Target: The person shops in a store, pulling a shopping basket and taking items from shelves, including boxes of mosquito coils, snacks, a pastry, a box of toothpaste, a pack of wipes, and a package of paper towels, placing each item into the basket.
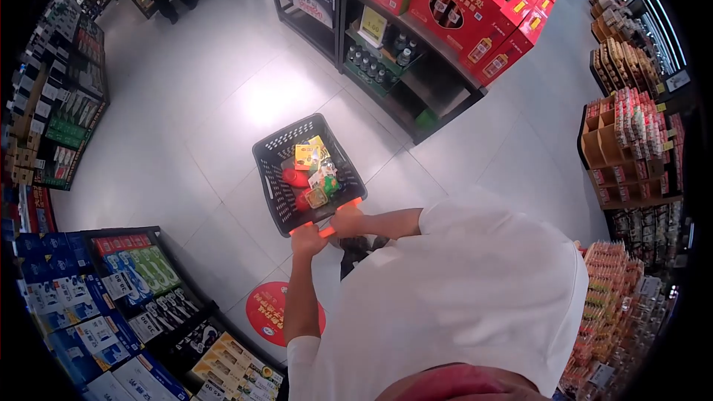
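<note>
Black basket (345,167) is between dark shelf rack (451,116) and red floor sticker (266,313).

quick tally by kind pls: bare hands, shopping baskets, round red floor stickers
Bare hands gripping the orange bar handle: 2, left hand and right hand
Black perforated plastic shopping basket: 1
Round red floor sticker with yellow lettering: 1
Total: 4

Basket (270,182) black, handle (327,232) orange; shirt (445,282) white; floor sticker (276,313) red.
</note>
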`<state>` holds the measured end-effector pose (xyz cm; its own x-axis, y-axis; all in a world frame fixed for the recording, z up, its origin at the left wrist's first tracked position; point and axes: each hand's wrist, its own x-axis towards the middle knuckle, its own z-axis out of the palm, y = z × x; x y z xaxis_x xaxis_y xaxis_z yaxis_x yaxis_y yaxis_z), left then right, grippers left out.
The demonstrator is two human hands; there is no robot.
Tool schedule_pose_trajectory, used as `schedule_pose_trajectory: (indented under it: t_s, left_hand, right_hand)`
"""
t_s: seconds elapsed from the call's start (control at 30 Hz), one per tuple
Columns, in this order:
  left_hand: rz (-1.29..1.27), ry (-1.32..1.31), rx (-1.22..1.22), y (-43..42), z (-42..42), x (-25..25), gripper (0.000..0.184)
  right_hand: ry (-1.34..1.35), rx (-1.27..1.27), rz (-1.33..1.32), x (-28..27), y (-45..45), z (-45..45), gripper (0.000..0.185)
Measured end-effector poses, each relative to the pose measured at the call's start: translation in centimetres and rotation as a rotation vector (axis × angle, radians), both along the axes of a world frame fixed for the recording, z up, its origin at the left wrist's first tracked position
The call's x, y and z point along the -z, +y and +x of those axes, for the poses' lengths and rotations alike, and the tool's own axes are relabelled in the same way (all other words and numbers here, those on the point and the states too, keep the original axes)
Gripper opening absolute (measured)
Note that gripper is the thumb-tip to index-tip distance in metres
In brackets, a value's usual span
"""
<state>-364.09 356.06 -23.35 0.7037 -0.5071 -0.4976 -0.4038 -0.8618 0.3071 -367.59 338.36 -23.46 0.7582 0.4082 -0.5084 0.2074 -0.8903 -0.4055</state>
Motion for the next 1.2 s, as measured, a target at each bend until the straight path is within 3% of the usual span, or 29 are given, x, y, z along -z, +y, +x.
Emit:
schedule_pose_trajectory:
  t_s: [0.27,0.47,0.53,0.57,0.67,0.73,0.9,1.0,1.2]
  left_hand:
    - [-0.006,-0.051,0.049,-1.7,9.7,0.4,0.046]
    - [-0.026,-0.054,0.079,-3.1,17.1,0.7,0.038]
    - [-0.012,-0.042,0.064,-3.4,18.9,0.1,0.037]
    - [0.015,-0.024,0.037,-3.6,19.7,-0.2,0.036]
    - [0.08,0.048,0.072,-7.0,24.0,1.3,0.036]
    - [0.079,0.089,0.123,-7.5,26.9,2.3,0.035]
    - [0.118,0.203,0.171,-9.3,33.5,2.9,0.037]
    - [0.006,0.158,0.145,-10.0,36.8,2.9,0.03]
    - [0.015,0.168,0.13,-11.4,43.0,2.7,0.035]
  right_hand:
    - [-0.101,0.125,0.002,1.7,-1.4,8.5,0.027]
    - [-0.188,0.145,0.045,2.1,-2.9,14.7,0.026]
    - [-0.001,0.164,-0.069,-0.4,-2.6,17.3,0.027]
    - [-0.03,0.181,-0.049,-0.8,-2.7,18.1,0.025]
    - [-0.191,0.198,0.061,5.0,-5.6,21.6,0.021]
    - [-0.104,0.274,0.032,1.7,-6.5,24.0,0.019]
    - [-0.118,0.276,0.058,3.0,-8.4,29.9,0.018]
    - [-0.155,0.285,0.089,2.6,-9.6,33.2,0.017]
    - [-0.178,0.343,0.055,2.2,-10.5,39.3,0.015]
